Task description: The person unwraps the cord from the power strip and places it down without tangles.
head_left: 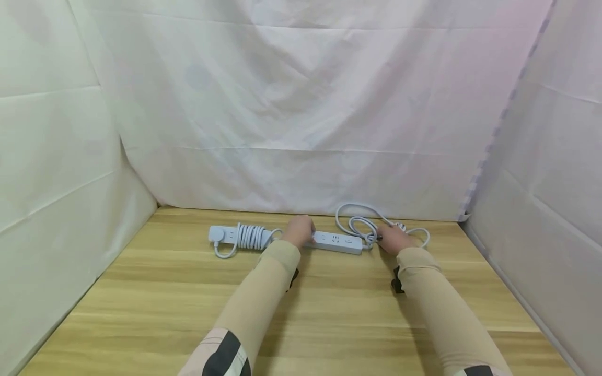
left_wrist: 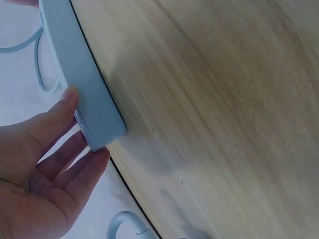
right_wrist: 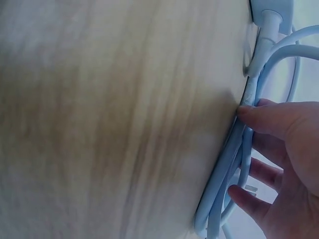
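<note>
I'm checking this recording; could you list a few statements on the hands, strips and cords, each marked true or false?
1. The left hand grips the right-hand power strip. True.
2. The right hand rests on the left-hand strip. False: it holds the looped cord.
3. The wound cord wraps around the left-hand strip. True.
4. The right-hand power strip is black. False: it is pale.

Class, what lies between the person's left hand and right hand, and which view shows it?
The head view shows it: most of a white strip, its end gripped by the left hand, then looped cord reaching the right hand.
</note>
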The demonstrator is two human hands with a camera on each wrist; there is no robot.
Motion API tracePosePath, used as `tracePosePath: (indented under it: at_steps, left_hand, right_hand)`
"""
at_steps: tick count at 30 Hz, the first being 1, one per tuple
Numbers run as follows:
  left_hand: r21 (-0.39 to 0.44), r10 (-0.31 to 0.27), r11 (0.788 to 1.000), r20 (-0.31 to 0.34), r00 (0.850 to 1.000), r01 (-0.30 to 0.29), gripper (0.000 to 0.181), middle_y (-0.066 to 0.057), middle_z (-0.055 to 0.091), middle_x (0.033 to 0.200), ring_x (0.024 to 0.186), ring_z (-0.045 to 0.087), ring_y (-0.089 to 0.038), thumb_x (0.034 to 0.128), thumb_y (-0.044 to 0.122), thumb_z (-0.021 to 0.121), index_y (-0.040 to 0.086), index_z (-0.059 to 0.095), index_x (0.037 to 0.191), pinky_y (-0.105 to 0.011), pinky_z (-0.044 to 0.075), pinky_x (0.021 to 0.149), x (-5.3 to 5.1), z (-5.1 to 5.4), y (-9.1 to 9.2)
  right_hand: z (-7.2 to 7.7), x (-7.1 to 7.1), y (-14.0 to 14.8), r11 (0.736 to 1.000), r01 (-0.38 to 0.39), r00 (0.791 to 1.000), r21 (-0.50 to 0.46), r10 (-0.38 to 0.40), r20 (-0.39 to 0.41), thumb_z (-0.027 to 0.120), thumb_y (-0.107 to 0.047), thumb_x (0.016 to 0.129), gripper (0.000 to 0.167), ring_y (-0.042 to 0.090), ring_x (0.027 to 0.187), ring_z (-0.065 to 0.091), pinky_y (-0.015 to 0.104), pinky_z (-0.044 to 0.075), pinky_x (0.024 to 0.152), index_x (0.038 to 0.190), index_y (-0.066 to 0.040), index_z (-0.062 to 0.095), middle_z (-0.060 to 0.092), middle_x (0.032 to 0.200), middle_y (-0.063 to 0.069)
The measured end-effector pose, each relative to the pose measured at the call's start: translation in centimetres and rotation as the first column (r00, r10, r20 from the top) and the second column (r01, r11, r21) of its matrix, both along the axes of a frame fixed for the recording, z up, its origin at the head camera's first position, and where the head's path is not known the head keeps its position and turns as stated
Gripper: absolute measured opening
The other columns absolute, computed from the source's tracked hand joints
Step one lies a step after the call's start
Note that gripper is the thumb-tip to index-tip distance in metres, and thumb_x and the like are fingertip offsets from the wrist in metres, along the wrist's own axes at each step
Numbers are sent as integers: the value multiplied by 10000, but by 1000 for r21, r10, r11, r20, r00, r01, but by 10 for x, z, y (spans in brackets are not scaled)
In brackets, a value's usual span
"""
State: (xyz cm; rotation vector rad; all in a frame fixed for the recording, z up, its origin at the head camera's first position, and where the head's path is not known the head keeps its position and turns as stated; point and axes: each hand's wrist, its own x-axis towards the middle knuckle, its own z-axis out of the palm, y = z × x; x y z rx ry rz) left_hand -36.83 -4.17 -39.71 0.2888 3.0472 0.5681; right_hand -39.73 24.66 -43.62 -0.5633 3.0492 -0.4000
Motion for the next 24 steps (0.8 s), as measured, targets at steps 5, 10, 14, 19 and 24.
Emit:
tracePosePath:
  at_steps: [5, 10, 14, 19, 24]
  left_hand:
    - [-24, -12, 1000, -18, 1000, 11, 288, -63, 708, 1015, 968, 640, -238, 750, 100, 841, 47, 733, 1012, -361, 486, 892, -5, -5, 4]
    - [-26, -57, 998, -36, 998, 56, 292, -85, 699, 1083, 1029, 632, -254, 786, 47, 784, 28, 720, 1069, -360, 471, 929, -7, -10, 8]
    - [33, -80, 996, -8, 997, 81, 378, -98, 653, 1208, 1143, 584, -274, 807, 9, 750, 30, 675, 1176, -375, 431, 990, -5, -14, 3]
    - [114, -74, 991, 72, 995, 65, 461, -104, 585, 1314, 1219, 529, -291, 829, 40, 753, 70, 618, 1269, -414, 405, 1019, -2, -11, -7]
    - [115, -83, 991, 97, 992, 72, 484, -111, 581, 1317, 1211, 534, -282, 846, 87, 750, 109, 601, 1306, -423, 427, 991, -1, -4, -19]
  right_hand:
    - [-2, -2, 8, 999, -36, 999, -1, 36, -6, 595, -89, 928, 143, 414, 1024, 574, 571, 422, 884, 1019, -71, 704, 686, 1023, 114]
    - [-2, 2, 15, 996, -74, 996, 38, 72, 52, 566, -91, 926, 354, 557, 1166, 464, 642, 366, 946, 1268, -11, 607, 560, 1283, 253]
    - [-3, 5, 14, 996, -87, 990, 26, 83, 112, 546, -146, 946, 519, 555, 1268, 369, 631, 298, 1022, 1413, 54, 438, 405, 1427, 308]
    - [-4, 8, 15, 996, -88, 990, -31, 91, 111, 560, -184, 962, 574, 513, 1290, 374, 605, 298, 1038, 1434, 86, 375, 390, 1431, 317]
    - [-2, 14, 16, 995, -84, 993, -45, 88, 81, 564, -179, 959, 578, 510, 1298, 363, 611, 297, 1036, 1435, 87, 371, 359, 1454, 311]
